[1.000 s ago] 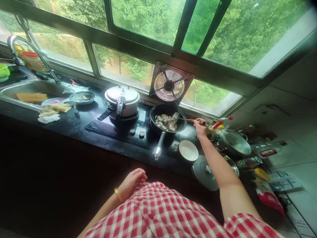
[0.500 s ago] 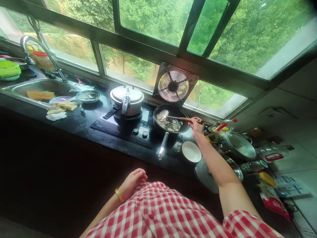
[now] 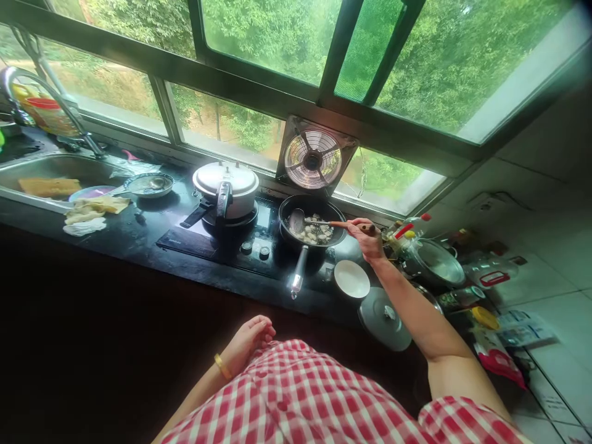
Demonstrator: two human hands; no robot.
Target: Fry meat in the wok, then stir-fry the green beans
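Note:
My right hand grips the wooden handle of a metal cooking spatula. The spatula's head, its dark face showing, is inside a black frying pan, at the left of some pale food pieces. Those pieces lie in shiny liquid that looks like oil; what they are, I cannot tell. The pan sits on the right side of a black stove, its handle pointing at me. My left hand is held by the checked shirt, away from the counter, fingers curled in with nothing visible in them.
Left of the pan stands a pressure cooker. A white bowl and a grey lid lie under my right forearm. Bottles and a pot crowd the right. Further left are a dish, cloths and the sink.
The spatula's head has moved down and left in the pan and turned from its bright face to a dark one. The view has swung slightly right. My left hand stays put.

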